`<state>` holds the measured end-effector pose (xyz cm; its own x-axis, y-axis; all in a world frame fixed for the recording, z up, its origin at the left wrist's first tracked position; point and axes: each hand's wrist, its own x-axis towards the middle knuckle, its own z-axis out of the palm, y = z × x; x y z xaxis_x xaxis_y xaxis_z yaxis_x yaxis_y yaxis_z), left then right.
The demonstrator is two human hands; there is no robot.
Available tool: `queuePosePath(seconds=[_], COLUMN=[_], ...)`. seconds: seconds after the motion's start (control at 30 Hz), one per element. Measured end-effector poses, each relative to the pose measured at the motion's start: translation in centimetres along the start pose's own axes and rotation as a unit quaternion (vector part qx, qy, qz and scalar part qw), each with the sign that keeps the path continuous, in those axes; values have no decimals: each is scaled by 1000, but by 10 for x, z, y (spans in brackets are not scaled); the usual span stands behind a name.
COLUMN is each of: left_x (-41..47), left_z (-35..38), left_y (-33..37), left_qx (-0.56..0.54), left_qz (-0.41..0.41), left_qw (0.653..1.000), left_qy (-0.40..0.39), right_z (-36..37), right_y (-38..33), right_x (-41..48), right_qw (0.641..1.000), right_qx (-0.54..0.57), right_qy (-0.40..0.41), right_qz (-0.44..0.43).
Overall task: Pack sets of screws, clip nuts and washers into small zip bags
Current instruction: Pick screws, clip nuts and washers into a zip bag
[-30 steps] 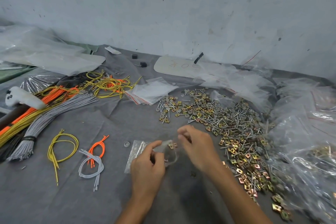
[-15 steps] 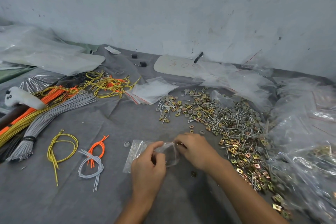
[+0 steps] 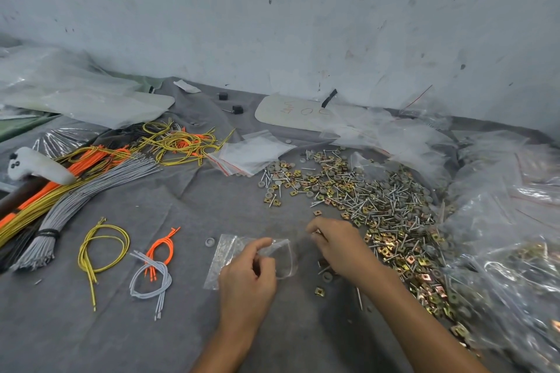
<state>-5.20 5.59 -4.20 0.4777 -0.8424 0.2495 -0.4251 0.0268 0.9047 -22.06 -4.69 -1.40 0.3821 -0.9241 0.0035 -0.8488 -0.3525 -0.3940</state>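
Heaped on the gray cloth [image 3: 91,327]: a big pile [image 3: 372,200] of screws, clip nuts and washers. Just left of the pile, a stack of empty zip bags [image 3: 251,154] with red strips. Right of the pile, many clear bags [image 3: 509,236], some stuffed with gold bits. Far left of the pile, a thick bunch of gray wires [image 3: 85,188], with orange and yellow ones beside it. Also left of the pile but nearer, three small loops: yellow loop [image 3: 100,248], orange loop [image 3: 162,247], gray loop [image 3: 151,278]. At the pile's near edge, a loose clip nut [image 3: 318,291] and a loose screw [image 3: 359,301] on the cloth, close by the right wrist.

Near-left of the pile, left hand [image 3: 247,275], knuckles up, thumb and fingers curled, pinching a small zip bag [image 3: 283,260] with its mouth held wide toward the pile. Under that hand, a few flat bags [image 3: 222,251], with a lone washer [image 3: 209,241] just beside them. Right hand [image 3: 339,244] palm down at the pile's near-left edge, fingers curled in over the bits, just beside the bag's mouth, not in it. Cannot tell whether holding anything.
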Motion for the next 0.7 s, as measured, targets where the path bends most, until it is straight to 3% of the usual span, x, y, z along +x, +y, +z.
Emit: queuePosePath(seconds=[0.13,0.33,0.7], left_x=[1,1,2], left_z=[0,1,1], left_y=[0,-2,-4], left_qx=[4,9,15], left_qz=[0,4,-10], left_qw=[1000,1000,1000], left_qy=[0,2,0], right_z=[-2,-7,13], right_y=[-5,-26,-61], right_x=[-13,-37,-37], right_qw=[978,934,976], right_qx=[202,355,213], right_qy=[23,20,5], right_qz=[48,28,-47])
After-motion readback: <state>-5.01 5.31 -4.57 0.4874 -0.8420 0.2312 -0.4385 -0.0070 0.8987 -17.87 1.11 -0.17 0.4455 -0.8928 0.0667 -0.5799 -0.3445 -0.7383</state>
